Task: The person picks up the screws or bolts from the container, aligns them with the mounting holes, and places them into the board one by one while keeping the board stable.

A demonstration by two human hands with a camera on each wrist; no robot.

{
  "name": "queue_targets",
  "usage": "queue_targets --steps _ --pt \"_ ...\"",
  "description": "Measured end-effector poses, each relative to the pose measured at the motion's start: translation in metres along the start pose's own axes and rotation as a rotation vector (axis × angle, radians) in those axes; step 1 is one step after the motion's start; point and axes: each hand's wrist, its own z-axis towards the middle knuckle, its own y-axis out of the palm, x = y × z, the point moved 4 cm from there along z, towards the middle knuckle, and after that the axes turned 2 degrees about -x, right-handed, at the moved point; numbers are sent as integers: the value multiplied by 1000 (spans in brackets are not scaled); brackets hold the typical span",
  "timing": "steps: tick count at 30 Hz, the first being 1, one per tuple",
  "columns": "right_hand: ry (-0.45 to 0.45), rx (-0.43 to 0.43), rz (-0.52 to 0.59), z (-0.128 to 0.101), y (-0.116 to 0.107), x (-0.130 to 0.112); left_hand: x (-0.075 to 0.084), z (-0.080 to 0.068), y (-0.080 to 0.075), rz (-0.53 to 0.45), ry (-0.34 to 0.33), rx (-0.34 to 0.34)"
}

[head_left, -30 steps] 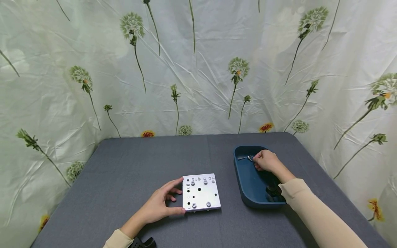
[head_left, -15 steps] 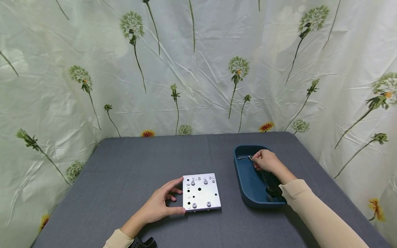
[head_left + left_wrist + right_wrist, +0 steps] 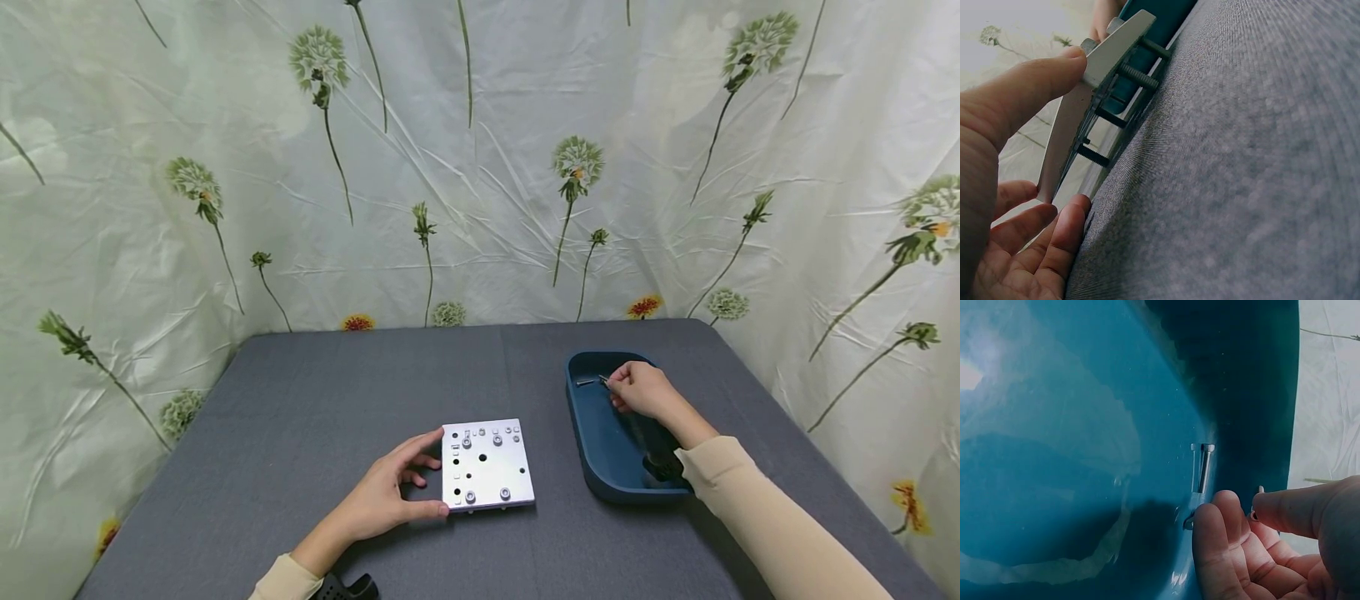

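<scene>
Since a second ago the right hand [image 3: 637, 390] has barely shifted in the dark blue plastic tray [image 3: 600, 467], pinching a small silver bolt [image 3: 603, 382] that could slip, while the left hand [image 3: 382, 500] grips the square grey metal plate [image 3: 486, 465] on the counter [image 3: 360, 392].

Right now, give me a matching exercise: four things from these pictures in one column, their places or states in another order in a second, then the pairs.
1 left hand
2 right hand
3 metal plate
4 loose bolt

A lies on the tray floor
B stands on bolts over the cloth
C reaches into the blue tray
D holds the plate's left edge

1-D, 2-C, 3-B, 4-A
</scene>
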Motion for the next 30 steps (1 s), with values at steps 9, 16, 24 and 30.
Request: queue_targets --steps 9,16,24,30 --pt "-7 -18 1 -1 3 -4 1 -1 -1 -4 -1 4" --pt "-43 -7 2 -2 3 -9 0 0 0 -9 0 4" --pt "-76 -5 -5 -6 5 -17 0 1 -1 -19 -1 11" --pt "-96 -2 4 -8 9 -24 0 1 -1 -8 0 11"
